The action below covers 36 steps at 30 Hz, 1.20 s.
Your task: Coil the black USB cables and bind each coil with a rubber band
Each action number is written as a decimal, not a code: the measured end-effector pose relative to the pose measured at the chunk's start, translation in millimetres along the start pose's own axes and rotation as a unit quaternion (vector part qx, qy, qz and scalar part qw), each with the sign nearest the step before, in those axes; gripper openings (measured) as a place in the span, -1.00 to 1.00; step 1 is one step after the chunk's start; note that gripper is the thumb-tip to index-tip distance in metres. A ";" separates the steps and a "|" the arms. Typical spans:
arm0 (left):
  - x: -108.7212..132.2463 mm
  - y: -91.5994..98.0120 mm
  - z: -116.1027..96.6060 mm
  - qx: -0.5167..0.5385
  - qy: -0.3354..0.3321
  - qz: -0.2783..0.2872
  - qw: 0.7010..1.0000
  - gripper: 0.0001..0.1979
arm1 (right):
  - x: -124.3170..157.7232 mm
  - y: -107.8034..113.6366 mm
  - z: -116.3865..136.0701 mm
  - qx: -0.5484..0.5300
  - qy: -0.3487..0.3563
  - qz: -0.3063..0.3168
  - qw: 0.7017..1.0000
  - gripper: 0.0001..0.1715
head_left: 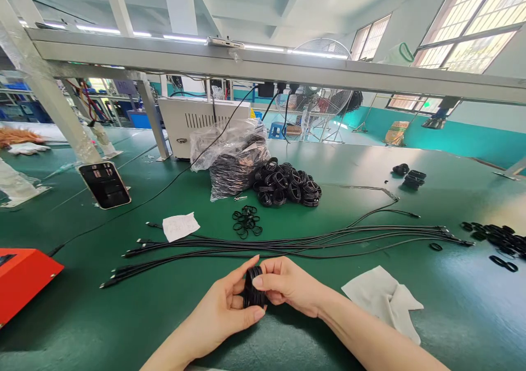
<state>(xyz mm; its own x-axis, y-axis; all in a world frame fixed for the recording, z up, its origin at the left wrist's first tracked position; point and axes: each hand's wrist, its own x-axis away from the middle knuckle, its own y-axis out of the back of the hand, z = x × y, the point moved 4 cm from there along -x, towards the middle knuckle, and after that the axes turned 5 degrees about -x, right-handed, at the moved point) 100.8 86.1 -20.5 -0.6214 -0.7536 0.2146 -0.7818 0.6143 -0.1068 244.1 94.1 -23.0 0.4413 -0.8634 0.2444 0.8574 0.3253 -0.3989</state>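
Observation:
A black cable wound into a tight coil [253, 287] is held up between both hands near the bench's front. My left hand [230, 305] wraps it from the left, with fingers behind and thumb below. From the right, my right hand [283, 286] pinches the coil's edge between thumb and fingers. Just beyond the hands, several straight black cables [283, 245] lie across the green bench. Farther back are a small heap of black rings [246, 221] and a pile of coiled cables [287, 183].
A plastic bag of black items [238, 163] stands behind the pile. An orange-red machine [27, 283] is at left, a phone [105, 184] leans on a post. A white cloth [384, 300] and loose black rings [503, 239] lie right; a paper slip [179, 226] rests on the cables.

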 end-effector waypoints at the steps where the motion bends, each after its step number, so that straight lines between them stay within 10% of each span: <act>1: 0.5 -0.4 0.1 0.005 0.003 0.004 1.000 -0.16 | 0.6 -0.6 -0.4 -0.009 -0.002 0.001 1.000 -0.56; 22: -5.6 7.9 4.8 0.016 -0.046 -0.021 0.999 -0.42 | 7.8 -10.5 7.2 0.154 0.055 -0.045 0.985 -0.49; 27: -4.7 11.3 -0.1 0.060 -0.019 -0.057 0.996 -0.41 | 25.8 -8.3 43.0 0.386 0.123 -0.095 0.909 -0.62; 32: -3.4 6.9 -4.2 0.099 -0.002 -0.035 0.995 -0.36 | 24.8 -22.5 37.6 0.522 0.276 -0.019 0.807 0.28; 36: -4.4 0.7 -4.4 0.106 -0.022 -0.016 0.994 -0.42 | 13.0 -26.1 11.6 0.537 0.315 -0.016 0.783 0.02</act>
<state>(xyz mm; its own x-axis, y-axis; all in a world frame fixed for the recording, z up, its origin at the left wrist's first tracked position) 103.2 90.8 -17.3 -0.5933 -0.7848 0.1790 -0.7920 0.5294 -0.3041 230.5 78.8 0.9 0.4867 -0.7868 -0.3796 0.7431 0.1444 0.6534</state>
